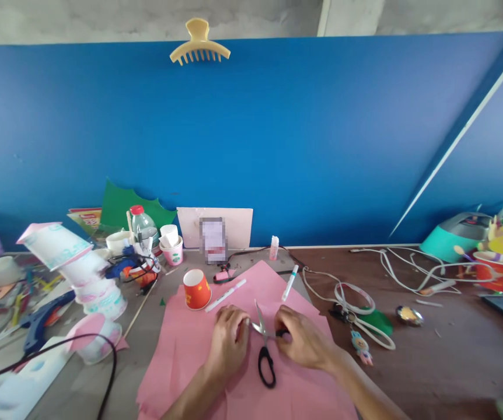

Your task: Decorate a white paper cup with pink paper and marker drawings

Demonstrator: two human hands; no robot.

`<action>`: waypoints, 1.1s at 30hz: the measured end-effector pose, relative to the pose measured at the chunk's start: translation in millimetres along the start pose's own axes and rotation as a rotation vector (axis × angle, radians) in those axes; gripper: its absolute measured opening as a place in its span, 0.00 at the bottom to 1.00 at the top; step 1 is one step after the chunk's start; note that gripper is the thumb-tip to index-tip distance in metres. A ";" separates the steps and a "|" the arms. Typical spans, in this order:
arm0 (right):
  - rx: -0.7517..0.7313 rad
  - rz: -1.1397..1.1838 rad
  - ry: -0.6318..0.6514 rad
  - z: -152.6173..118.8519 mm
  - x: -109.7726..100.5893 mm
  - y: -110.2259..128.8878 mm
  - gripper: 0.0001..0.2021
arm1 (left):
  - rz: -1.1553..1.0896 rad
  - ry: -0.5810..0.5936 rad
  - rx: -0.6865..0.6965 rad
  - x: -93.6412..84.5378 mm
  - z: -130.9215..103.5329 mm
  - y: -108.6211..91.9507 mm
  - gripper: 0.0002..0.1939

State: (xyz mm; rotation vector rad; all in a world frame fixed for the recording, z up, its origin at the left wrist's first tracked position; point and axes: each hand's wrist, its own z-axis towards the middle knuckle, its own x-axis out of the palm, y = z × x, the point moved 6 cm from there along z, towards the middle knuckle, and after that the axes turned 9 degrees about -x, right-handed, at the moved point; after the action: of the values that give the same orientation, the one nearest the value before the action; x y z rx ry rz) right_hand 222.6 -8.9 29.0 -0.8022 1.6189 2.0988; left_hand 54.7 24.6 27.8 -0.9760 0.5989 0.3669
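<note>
Black-handled scissors (pixel 260 331) stand spread wide between my hands over the pink paper (pixel 181 367). My right hand (pixel 299 338) is closed around one of their handle loops, while the other loop hangs free toward me. The fingers of my left hand (pixel 229 338) are curled together at the tip of one blade and seem to pinch it. Beyond my left hand stands a red paper cup (pixel 196 290), with a white marker (pixel 226 295) lying beside it. Another marker (pixel 290 283) lies on the paper past my right hand.
Stacked paper cups (pixel 98 297) lean at the left, near a blue glue gun (pixel 44 321) and a black cable (pixel 114 367). A bottle (pixel 143 227) stands behind. White cables (pixel 352 306), a keychain (pixel 360 347) and a red cup (pixel 499 271) are at the right. A blue partition (pixel 299 146) rises behind.
</note>
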 end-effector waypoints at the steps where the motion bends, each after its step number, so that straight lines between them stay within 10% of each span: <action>1: 0.021 0.129 -0.070 1.3 -3.3 -6.0 0.08 | -0.006 -0.005 0.008 -0.3 0.1 0.3 0.12; 16: 0.136 1.187 -0.319 3.8 -22.0 -47.0 0.13 | 0.119 0.113 -0.035 11.1 -7.2 0.8 0.07; 26: 0.073 1.431 -0.432 7.6 -36.1 -57.3 0.14 | -0.745 -0.027 -0.587 7.8 -0.7 32.9 0.14; 33: 0.087 1.441 -0.376 4.6 -32.7 -54.0 0.12 | -1.167 -0.085 -0.722 6.3 -2.2 29.2 0.19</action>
State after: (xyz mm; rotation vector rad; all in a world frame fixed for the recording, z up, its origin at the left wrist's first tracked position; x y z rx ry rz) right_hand 279.4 11.8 10.1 1.1317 2.2700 2.6000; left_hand 43.1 38.1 3.7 -1.8042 -0.2781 -0.4638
